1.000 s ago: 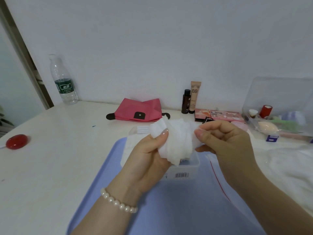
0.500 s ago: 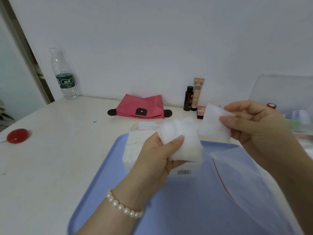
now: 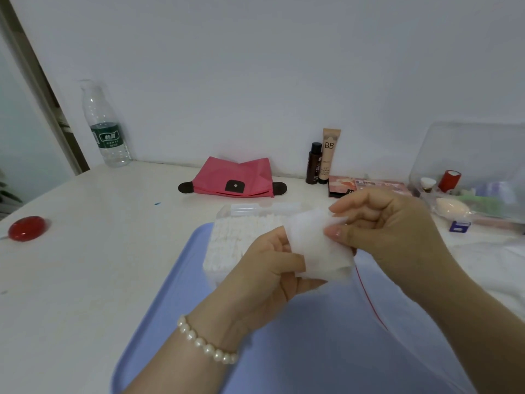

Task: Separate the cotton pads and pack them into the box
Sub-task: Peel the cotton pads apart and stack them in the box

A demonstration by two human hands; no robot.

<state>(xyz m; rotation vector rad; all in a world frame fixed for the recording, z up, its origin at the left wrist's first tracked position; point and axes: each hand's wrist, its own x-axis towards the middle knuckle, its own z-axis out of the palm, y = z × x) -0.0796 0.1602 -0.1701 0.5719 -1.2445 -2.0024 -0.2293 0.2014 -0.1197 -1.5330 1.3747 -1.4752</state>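
Cotton pads (image 3: 319, 251) are gripped in the left hand (image 3: 264, 277); the right hand (image 3: 392, 226) pinches their top edge above the box (image 3: 241, 237).

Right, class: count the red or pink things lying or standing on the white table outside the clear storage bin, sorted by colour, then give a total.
Red: 1, the round red object near the table's left edge.
Pink: 2, the pink pouch by the wall and the pinkish palette box beside the two bottles.
Total: 3
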